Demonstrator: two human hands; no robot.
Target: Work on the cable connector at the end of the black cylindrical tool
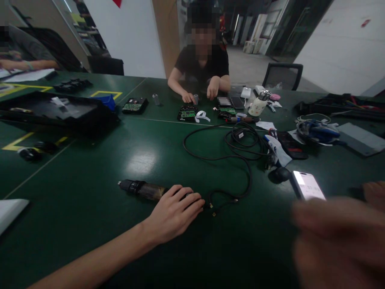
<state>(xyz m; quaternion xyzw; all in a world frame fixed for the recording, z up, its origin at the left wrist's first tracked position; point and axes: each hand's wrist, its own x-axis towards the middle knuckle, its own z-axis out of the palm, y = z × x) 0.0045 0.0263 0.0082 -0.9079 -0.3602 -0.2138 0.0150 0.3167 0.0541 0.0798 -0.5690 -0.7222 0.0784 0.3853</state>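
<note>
My left hand [177, 210] lies over the rear half of an electric screwdriver [147, 190], its fingers curled round the body. The dark tool rests on the green table with its bit end pointing left, and its rear end is hidden under my fingers. Just beyond my fingertips lie the thin ends of a black cable [249, 180], coiled farther back. At the lower right, my right hand [339, 241] is large and smeared by motion, so its fingers cannot be made out. Behind it lies a lit phone [308, 185].
Across the green table [144, 160], a person [201, 64] handles small circuit-board units [188, 113]. A black tray [57, 108] stands at left. A patterned bottle [258, 105], a black mouse-like object [281, 174] and a blue cabled item [319, 131] lie at right. Blurred skin shows at the right edge.
</note>
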